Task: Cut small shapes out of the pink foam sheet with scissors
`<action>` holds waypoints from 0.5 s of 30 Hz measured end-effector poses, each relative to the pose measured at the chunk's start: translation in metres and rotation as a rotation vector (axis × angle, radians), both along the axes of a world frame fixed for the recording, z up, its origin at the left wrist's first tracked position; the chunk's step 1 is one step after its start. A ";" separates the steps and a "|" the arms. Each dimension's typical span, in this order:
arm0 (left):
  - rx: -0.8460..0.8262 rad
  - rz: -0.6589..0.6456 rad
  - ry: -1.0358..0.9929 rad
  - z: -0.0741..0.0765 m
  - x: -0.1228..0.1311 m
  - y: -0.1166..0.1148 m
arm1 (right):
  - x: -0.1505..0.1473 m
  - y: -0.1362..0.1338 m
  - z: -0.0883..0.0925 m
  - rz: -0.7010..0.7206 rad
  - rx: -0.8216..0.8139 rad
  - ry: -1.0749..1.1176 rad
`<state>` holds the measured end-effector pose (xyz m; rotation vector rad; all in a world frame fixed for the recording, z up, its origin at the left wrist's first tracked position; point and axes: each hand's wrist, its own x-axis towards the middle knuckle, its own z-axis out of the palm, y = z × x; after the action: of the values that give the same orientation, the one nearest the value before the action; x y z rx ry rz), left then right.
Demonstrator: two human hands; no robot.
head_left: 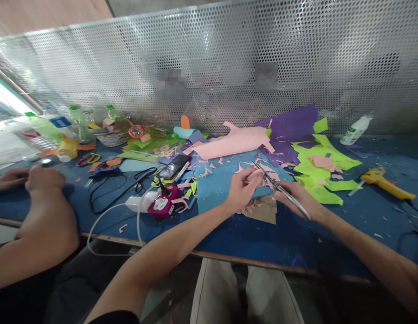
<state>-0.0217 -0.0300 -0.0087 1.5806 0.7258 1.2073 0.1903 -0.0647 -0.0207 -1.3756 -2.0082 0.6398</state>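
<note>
My left hand [244,189] pinches a small pink piece of foam or paper [259,177] above the middle of the table. My right hand [294,198] grips a pair of metal scissors [289,195], whose blades reach to the pink piece. Below both hands lie a blue sheet [212,189] and a brown cardboard piece [266,211], strewn with small pink scraps. Just behind them rests a large pink animal-shaped cutout [234,143]. Exactly how my right fingers sit in the scissor handles is partly hidden.
Purple sheet [293,126] and lime-green sheets [320,171] lie right of centre. A yellow glue gun [387,182] and white bottle [357,129] stand farther right. Left are a magenta power adapter [163,202], a phone [175,166], cables and plastic bottles. A co-worker's arm [48,216] rests at far left.
</note>
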 end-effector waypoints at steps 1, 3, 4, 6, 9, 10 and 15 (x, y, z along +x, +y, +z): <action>0.011 -0.007 0.004 0.001 -0.001 0.001 | 0.002 0.001 0.001 -0.007 0.015 -0.018; 0.033 -0.023 0.023 0.002 -0.003 0.003 | 0.007 0.002 0.002 0.004 0.021 -0.044; 0.043 -0.030 0.037 0.003 -0.004 0.004 | 0.009 0.003 0.002 0.019 0.018 -0.050; 0.059 -0.046 0.062 0.004 -0.005 0.005 | 0.013 0.003 0.002 0.046 0.015 -0.054; 0.077 -0.059 0.075 0.005 -0.006 0.006 | 0.016 0.003 0.002 0.051 0.000 -0.048; 0.080 -0.059 0.075 0.005 -0.006 0.006 | 0.016 0.003 0.001 0.046 -0.013 -0.050; 0.051 -0.050 0.073 0.005 -0.006 0.010 | 0.013 0.003 0.004 -0.023 -0.017 -0.080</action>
<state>-0.0281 -0.0195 -0.0038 1.6827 0.7025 1.1443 0.2031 -0.0616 -0.0172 -1.4537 -2.0499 0.6020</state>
